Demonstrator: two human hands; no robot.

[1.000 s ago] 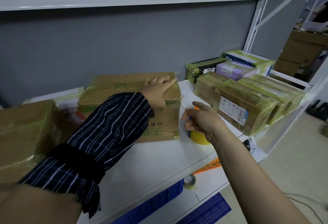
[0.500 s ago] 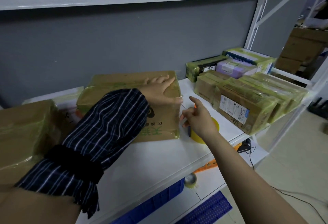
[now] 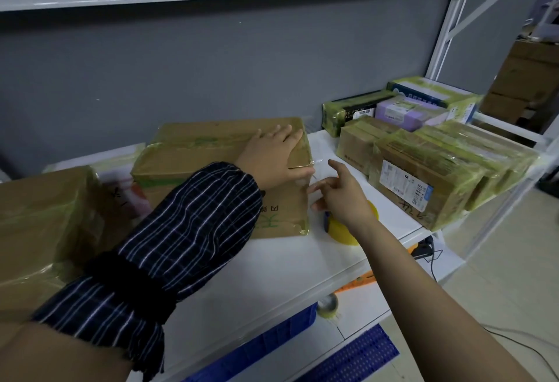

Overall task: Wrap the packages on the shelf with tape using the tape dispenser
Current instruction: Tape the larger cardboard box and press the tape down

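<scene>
**A:** Where is the left hand?

**B:** The left hand (image 3: 272, 156) lies flat on top of the cardboard box (image 3: 211, 145), at its right end. The fingers are straight and close together, and the thumb reaches over the front edge. A dark striped sleeve (image 3: 181, 230) covers that forearm.

**A:** And the box itself?

**B:** It stands on the white shelf (image 3: 287, 263), near the grey back wall, and glossy tape already covers its top and corners. Another taped package (image 3: 39, 215) sits at the far left.

**A:** What about the right hand?

**B:** The right hand (image 3: 341, 197) hovers just beside the box's right front corner. Its fingers are loosely spread and the forefinger points forward. A bit of clear film glints between the corner and the fingertips, but I cannot tell whether the fingers touch it.

**A:** Where is the tape dispenser?

**B:** The tape dispenser (image 3: 348, 235), a yellow roll with a dark blue part, rests on the shelf under the right wrist, close to the box. The hand does not grip it.

**A:** Anything to the right?

**B:** A group of wrapped packages (image 3: 438, 176) is bunched at the shelf's right end. On the lower level lie a clear tape roll (image 3: 328, 306) and a blue crate (image 3: 266, 342).
</scene>
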